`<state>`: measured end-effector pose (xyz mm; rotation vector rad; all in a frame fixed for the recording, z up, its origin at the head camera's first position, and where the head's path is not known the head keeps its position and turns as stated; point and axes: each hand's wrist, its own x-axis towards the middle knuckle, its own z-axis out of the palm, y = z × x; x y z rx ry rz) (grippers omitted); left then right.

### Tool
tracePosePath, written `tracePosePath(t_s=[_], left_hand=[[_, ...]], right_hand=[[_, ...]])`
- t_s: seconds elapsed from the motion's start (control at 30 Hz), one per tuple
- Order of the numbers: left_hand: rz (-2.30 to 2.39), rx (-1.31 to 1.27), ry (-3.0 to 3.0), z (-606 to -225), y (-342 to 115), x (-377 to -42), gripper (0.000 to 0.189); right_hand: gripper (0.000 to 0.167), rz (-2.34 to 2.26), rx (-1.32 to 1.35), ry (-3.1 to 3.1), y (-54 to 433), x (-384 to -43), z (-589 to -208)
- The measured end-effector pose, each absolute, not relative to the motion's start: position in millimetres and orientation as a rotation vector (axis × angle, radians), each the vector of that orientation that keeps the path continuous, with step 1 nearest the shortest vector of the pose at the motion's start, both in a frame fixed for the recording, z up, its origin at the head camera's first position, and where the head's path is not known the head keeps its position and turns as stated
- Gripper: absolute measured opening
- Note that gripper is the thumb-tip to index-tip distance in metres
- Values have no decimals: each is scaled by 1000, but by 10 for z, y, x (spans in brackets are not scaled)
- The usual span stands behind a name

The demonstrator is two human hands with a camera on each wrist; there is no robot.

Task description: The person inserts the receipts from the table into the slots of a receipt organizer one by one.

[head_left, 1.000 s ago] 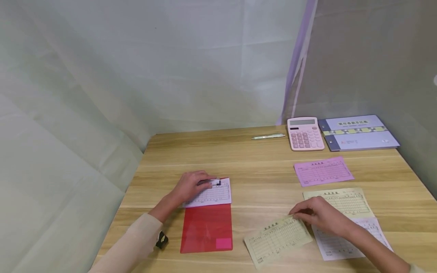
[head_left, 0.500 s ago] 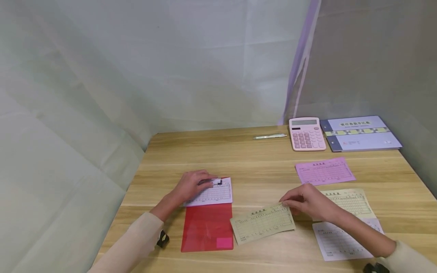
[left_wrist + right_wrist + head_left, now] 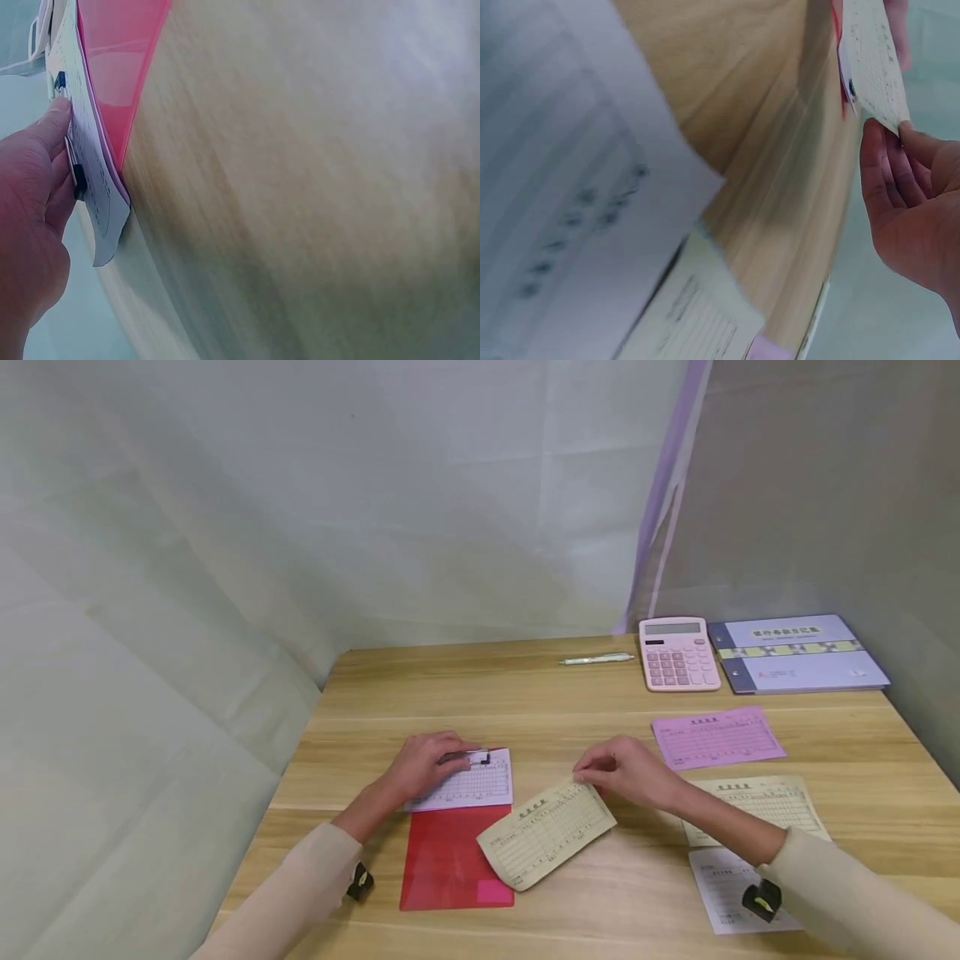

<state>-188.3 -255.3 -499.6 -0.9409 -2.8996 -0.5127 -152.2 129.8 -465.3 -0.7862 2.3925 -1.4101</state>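
Observation:
My left hand (image 3: pixel 426 766) grips the metal clip (image 3: pixel 471 755) at the far edge of a red clipboard (image 3: pixel 442 860). Under the clip lie white printed slips (image 3: pixel 465 787); in the left wrist view a purple sheet edge shows beneath the white slip (image 3: pixel 97 150). My right hand (image 3: pixel 626 770) pinches the far right corner of a yellow printed slip (image 3: pixel 546 833) between thumb and fingertips. This slip is tilted and overlaps the clipboard's right edge. In the right wrist view the same yellow slip (image 3: pixel 871 60) hangs from my right hand (image 3: pixel 915 202).
A pink slip (image 3: pixel 718 737), another yellow slip (image 3: pixel 765 810) and a white slip (image 3: pixel 723 893) lie at the right, partly under my right forearm. Along the back are a pen (image 3: pixel 597 658), a pink calculator (image 3: pixel 679 653) and a ledger book (image 3: pixel 798 653). Curtains surround the wooden table (image 3: pixel 450 685).
My right hand has carried the yellow slip leftward and away from me, from the bare wood to over the clipboard's right edge. My left hand stays on the clip.

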Motion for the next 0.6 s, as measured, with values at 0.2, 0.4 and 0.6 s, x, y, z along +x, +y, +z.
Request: tracePosePath(t_s=[0.2,0.4,0.6], left_hand=[[-503,-962,-2893,-4983,-2552,-1891,34],[-519,-1009,-2848,-4969,-2560,-1893,33],[-526,-1029,-2835,-4980,-2568,-1902,32]], right_hand=[[4,-1402,-783,2371,1065,-1700,-4658],[4,-1405,-769,2377,860,-1850,-4636],[7,-1386,-668,2344,714,-1981,-4612]])
